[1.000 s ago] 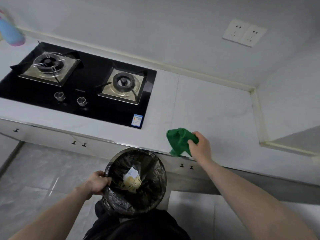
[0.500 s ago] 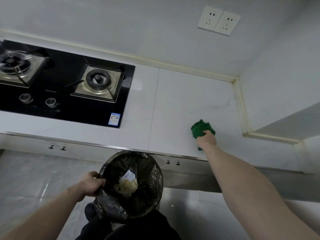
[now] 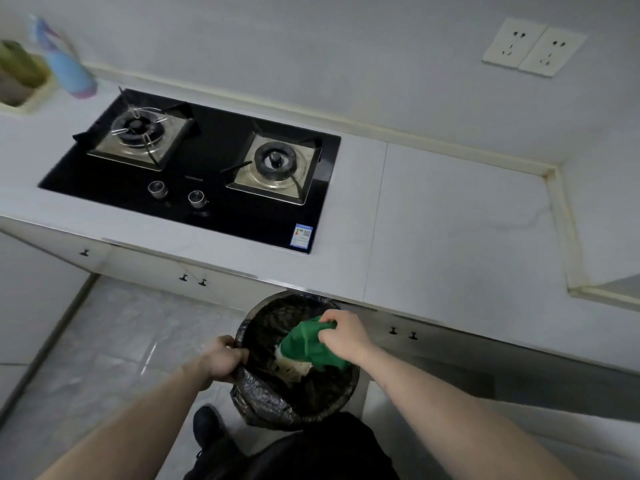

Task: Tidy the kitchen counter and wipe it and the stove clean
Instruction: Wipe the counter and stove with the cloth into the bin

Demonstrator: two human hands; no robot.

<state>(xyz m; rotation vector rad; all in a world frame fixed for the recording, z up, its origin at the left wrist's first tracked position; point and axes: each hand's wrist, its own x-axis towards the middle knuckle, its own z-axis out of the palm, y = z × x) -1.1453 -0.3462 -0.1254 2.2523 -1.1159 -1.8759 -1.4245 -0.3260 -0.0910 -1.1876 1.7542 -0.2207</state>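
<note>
Over the lined bin [image 3: 294, 393], below the counter [image 3: 450, 237] edge, my right hand [image 3: 346, 336] pinches the green cloth [image 3: 306, 342], apparently shaking crumbs out; my left hand [image 3: 223, 360] grips the rim. Next, likely wiping the stove [image 3: 214, 202].

Dim, flat light; blurred, bowed edges.

A home kitchen is showing here. A black glass two-burner gas stove [image 3: 194, 174] is sitting sunk into the pale stone desk [image 3: 450, 230], with two knobs [image 3: 176, 195] at its front edge. Cabinet doors [image 3: 194, 278] are running beneath the desk's front edge, twin wall sockets [image 3: 533, 46] are hanging above its right corner, and a bin lined with a black bag [image 3: 277, 400] is standing on the tiled floor [image 3: 114, 341].
</note>
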